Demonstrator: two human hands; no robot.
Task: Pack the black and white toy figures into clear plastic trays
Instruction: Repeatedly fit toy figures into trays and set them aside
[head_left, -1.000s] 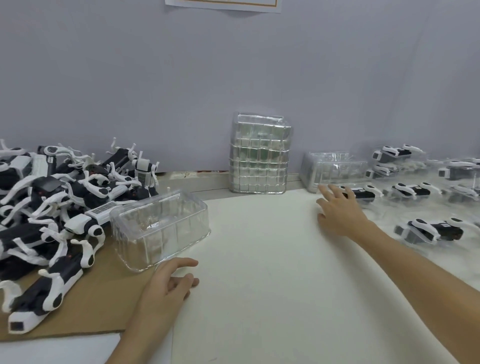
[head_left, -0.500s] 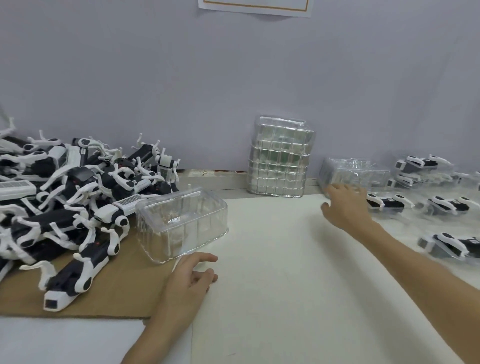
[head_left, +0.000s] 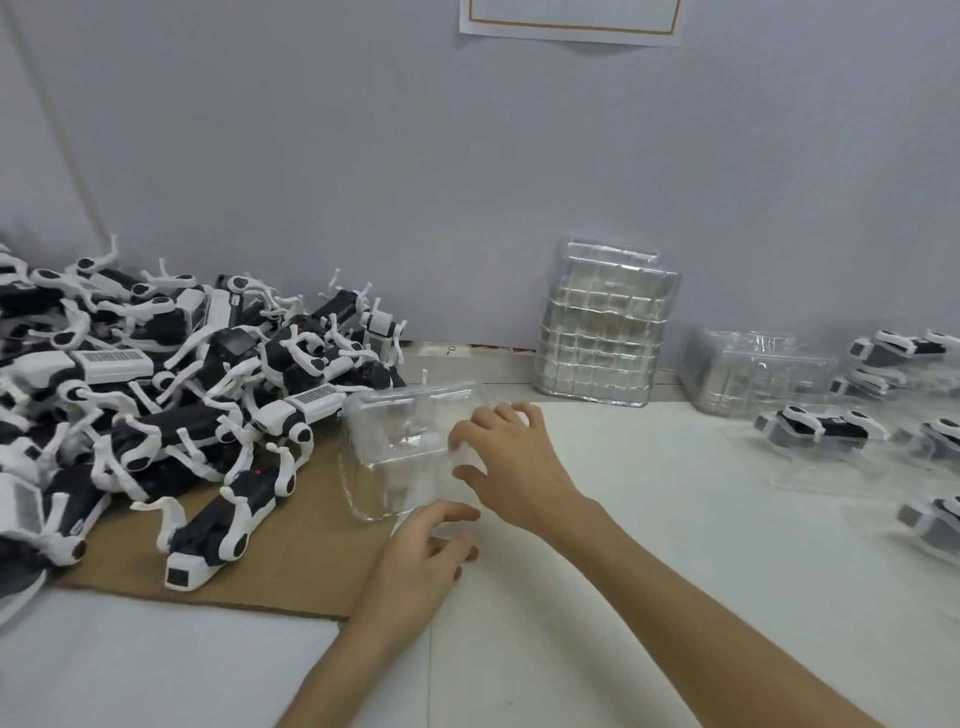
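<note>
Now the right hand (head_left: 511, 462) has swung over from the far trays (head_left: 753, 374). Nearest, the left hand (head_left: 431, 543) lies loose, one finger touching the clear tray (head_left: 400, 441) at 12 o'clock. Right fingers (head_left: 501, 413) curl round its 3 o'clock end. Hold softly; thin plastic squashes. Toy figures (head_left: 208, 436) wait at 9 o'clock.

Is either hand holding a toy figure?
No, the right hand and left hand are both at the clear tray beside the pile of toy figures.
</note>
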